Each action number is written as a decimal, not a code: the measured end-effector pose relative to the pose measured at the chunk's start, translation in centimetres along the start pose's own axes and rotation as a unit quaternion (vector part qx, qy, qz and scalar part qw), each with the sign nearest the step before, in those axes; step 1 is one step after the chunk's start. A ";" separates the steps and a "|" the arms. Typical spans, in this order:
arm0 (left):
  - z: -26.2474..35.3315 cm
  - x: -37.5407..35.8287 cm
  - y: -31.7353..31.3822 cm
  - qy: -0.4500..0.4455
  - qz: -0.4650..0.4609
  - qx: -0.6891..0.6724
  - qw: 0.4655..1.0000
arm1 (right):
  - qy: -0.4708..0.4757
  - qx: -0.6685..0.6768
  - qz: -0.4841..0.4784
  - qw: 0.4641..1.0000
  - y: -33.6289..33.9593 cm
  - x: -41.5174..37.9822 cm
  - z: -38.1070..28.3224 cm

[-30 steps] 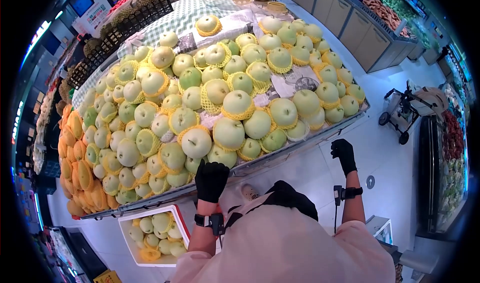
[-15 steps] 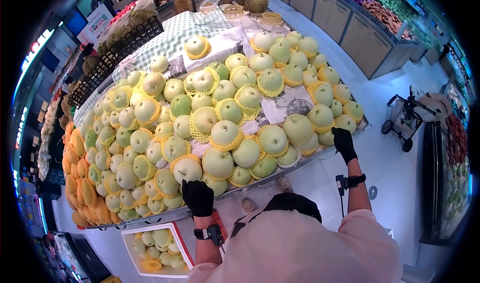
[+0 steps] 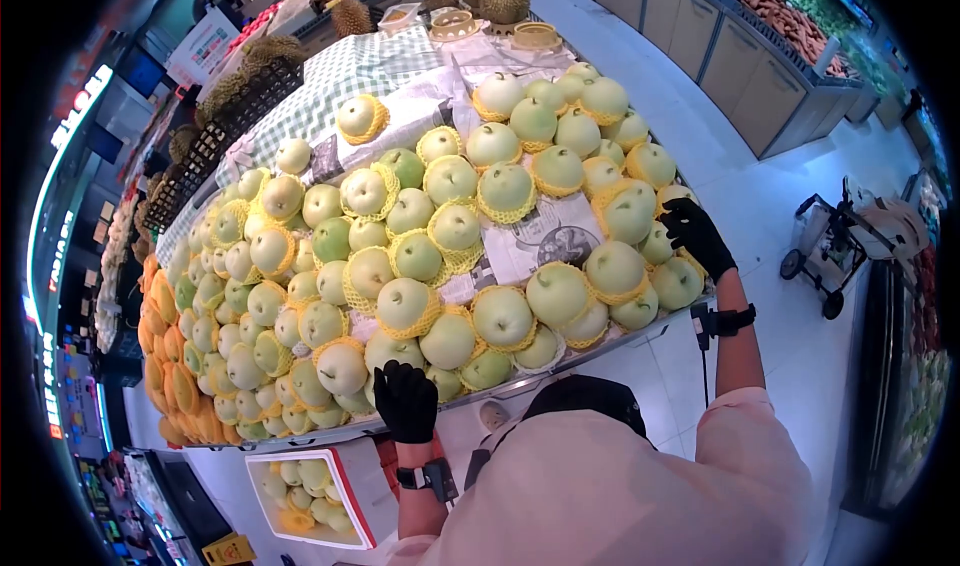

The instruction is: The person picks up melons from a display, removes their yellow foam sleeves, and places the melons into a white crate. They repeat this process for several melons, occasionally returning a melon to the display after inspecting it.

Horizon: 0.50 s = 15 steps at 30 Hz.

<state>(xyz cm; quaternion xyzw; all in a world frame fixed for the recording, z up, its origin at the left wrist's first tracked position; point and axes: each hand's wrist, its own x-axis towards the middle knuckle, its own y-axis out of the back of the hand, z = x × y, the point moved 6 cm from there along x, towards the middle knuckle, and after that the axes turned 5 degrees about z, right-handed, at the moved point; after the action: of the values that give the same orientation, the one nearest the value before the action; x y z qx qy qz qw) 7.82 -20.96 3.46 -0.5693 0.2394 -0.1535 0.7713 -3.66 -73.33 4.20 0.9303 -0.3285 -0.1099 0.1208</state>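
Pale green melons (image 3: 502, 316), many in yellow foam nets, are heaped on a slanted stand. My left hand (image 3: 406, 402), in a black glove, is at the stand's front edge with its fingers curled in. It is beside a large pale melon (image 3: 394, 352); whether it touches the fruit is hard to tell. Nothing shows in that hand. At the right end of the heap, my right hand (image 3: 698, 238), gloved in black too, has its fingers spread apart over the melons. A netted melon (image 3: 628, 212) lies just left of its fingertips.
Below the stand sits a white box (image 3: 351, 496) of melons. Orange-yellow fruits (image 3: 172, 366) fill the left end. Newspaper (image 3: 545, 234) and a checked cloth (image 3: 350, 66) cover parts of the display. Durians (image 3: 504, 2) stand behind, and a folding cart (image 3: 828, 246) is on the right floor.
My right hand has moved up and farther over the right-end melons, its fingers spreading. The left hand stays by the front edge, still curled. The view has shifted slightly.
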 end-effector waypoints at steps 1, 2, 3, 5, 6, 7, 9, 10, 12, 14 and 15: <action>-0.5 0.2 -0.2 -0.005 0.020 0.011 1.000 | 0.001 0.008 -0.008 1.000 0.3 1.2 -0.3; -0.9 0.4 -0.4 -0.014 0.039 0.009 0.999 | 0.004 -0.006 -0.021 1.000 0.7 2.3 -0.5; -1.5 0.4 -0.6 -0.023 0.058 0.006 0.998 | 0.013 -0.045 -0.004 0.999 0.9 3.8 -0.6; -2.1 0.6 -0.7 -0.038 0.063 0.015 0.997 | 0.015 -0.095 0.012 0.995 1.1 6.9 -1.4; -2.2 0.7 -0.4 -0.043 0.054 0.018 0.997 | 0.030 -0.098 0.004 0.995 1.0 8.1 -2.4; -2.2 0.7 -0.1 -0.047 0.044 0.020 0.998 | 0.050 -0.116 0.021 0.992 1.0 10.5 -1.8; -2.5 0.4 0.1 -0.059 0.043 0.028 0.997 | 0.081 -0.164 0.059 0.981 0.8 14.4 -2.0; -2.6 0.1 0.0 -0.066 0.052 0.033 0.996 | 0.091 -0.195 0.079 0.973 0.4 15.5 -3.1; -2.9 -0.5 0.1 -0.083 0.071 0.038 0.993 | 0.068 -0.194 0.058 0.977 -0.4 17.0 -5.2; -3.0 -1.1 0.4 -0.101 0.092 0.041 0.990 | 0.042 -0.238 0.062 0.968 -1.2 18.4 -6.5; -3.1 -1.3 0.2 -0.105 0.086 0.041 0.990 | 0.045 -0.258 0.045 0.964 -1.5 20.9 -5.7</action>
<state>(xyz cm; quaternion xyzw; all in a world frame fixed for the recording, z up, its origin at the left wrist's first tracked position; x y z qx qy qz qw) 5.04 -22.73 2.79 -0.5276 0.1985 -0.0357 0.8252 14.70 -84.65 6.56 0.8559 -0.3244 -0.1433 0.3764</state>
